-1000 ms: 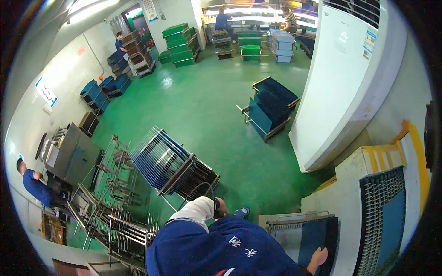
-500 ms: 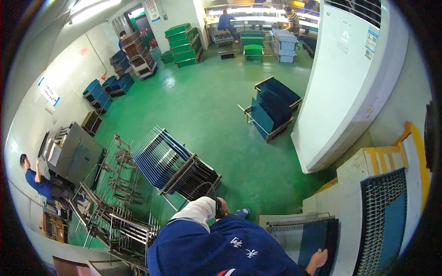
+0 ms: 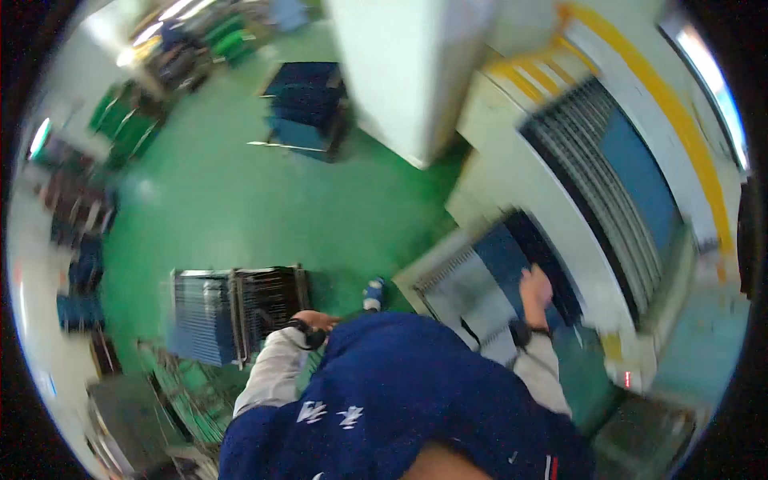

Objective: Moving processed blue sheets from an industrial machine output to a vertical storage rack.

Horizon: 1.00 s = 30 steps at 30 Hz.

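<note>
My right hand (image 3: 536, 288) is over a row of dark blue panels (image 3: 512, 268) standing in a light-coloured rack (image 3: 456, 288) on the right. Motion smears its fingers, so I cannot tell whether they grip a panel. My left hand (image 3: 318, 320) is low beside my body, close to the metal-framed rack (image 3: 238, 316) of upright blue panels (image 3: 200, 308). Blur and my clothing hide its fingers. Each wrist has a dark band.
At the right stands a pale machine with a slatted conveyor (image 3: 592, 160) and a blue panel (image 3: 640, 176) on it. A tall white cabinet (image 3: 400, 80) is ahead. Another rack of dark panels (image 3: 304, 108) stands on the green floor (image 3: 240, 208). Metal racks (image 3: 184, 392) are at lower left.
My view has swung to the right, so the racks and cabinet appear further left. My right forearm now shows fully. My right hand stays at the panel row.
</note>
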{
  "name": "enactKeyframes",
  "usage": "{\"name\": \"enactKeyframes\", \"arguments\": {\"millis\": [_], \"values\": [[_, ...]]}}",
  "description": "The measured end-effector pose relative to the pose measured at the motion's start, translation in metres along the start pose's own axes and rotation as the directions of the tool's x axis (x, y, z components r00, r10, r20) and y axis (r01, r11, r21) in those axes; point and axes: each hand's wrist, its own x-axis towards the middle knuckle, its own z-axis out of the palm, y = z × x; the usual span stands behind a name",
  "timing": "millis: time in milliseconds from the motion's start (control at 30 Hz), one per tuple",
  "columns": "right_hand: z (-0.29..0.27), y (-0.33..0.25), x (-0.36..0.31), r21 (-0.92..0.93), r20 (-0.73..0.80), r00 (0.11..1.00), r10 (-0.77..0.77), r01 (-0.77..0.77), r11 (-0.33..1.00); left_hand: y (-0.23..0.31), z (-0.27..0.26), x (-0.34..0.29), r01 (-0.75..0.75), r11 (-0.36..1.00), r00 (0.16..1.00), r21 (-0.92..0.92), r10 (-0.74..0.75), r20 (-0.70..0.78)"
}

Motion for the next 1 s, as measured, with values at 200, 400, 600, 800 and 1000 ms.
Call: {"name": "enactKeyframes", "arguments": {"millis": [200, 400, 600, 800, 1000], "values": [[0.023, 0.023, 0.001, 0.023, -0.116, 0.993, 0.004, -0.001, 1.000, 0.178, 0.022, -0.062, 0.278, 0.936, 0.957, 0.214, -0.253, -0.139], [0.024, 0.033, -0.002, 0.051, -0.103, 0.995, -0.002, 0.007, 0.999, 0.114, 0.011, -0.046, 0.135, 0.978, 0.989, 0.160, -0.122, -0.088], [-0.043, 0.028, -0.013, 0.033, -0.214, 0.974, -0.072, 0.081, 0.996, 0.112, 0.007, -0.045, 0.100, 0.987, 0.995, 0.126, -0.097, -0.027], [-0.117, 0.032, -0.036, 0.034, -0.270, 0.957, -0.104, 0.117, 0.993, 0.114, -0.003, -0.038, 0.044, 0.986, 0.998, 0.160, -0.050, 0.033], [-0.139, 0.054, -0.049, 0.090, -0.337, 0.942, -0.010, 0.043, 0.995, 0.126, -0.010, -0.037, 0.078, 0.987, 0.994, 0.140, -0.088, 0.066]]}}
